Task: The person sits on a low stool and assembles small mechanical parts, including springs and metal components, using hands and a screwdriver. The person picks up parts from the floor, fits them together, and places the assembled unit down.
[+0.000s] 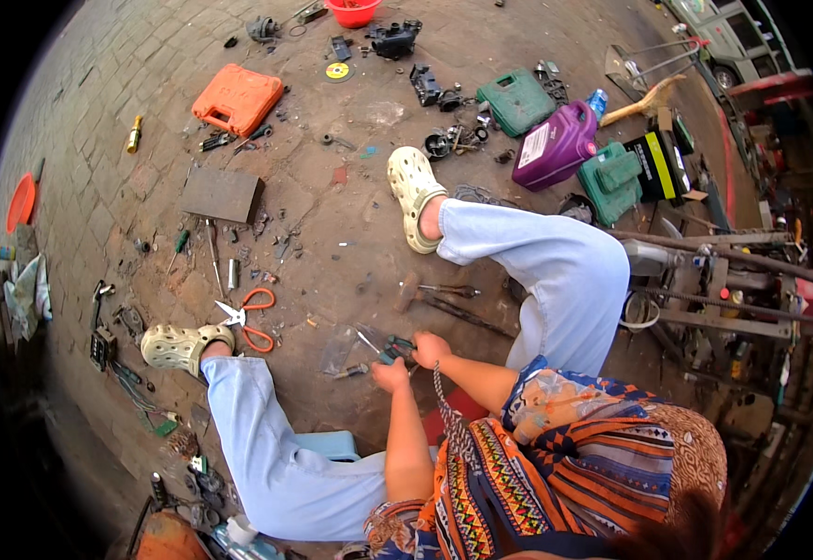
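Observation:
Low between my knees, my left hand [390, 375] and my right hand [431, 350] are close together, fingers closed on a small dark green and black thing [393, 351]. A thin metal shaft [367, 342] sticks out from it toward the far left, like a screwdriver's; my fingers hide how the pieces join. A clear plastic bag [336, 350] lies on the ground beside my left hand, with a small dark piece [351, 371] by it. Beyond my right hand lie a hammer [408, 293] and pliers [467, 317] with long dark handles.
Orange-handled scissors [257, 322] lie by my left foot, and a grey block [222, 194] stands farther off. An orange case [237, 100], a purple jug [555, 146] and green cases [516, 101] lie ahead. Metal frames and bars [714, 280] crowd the right.

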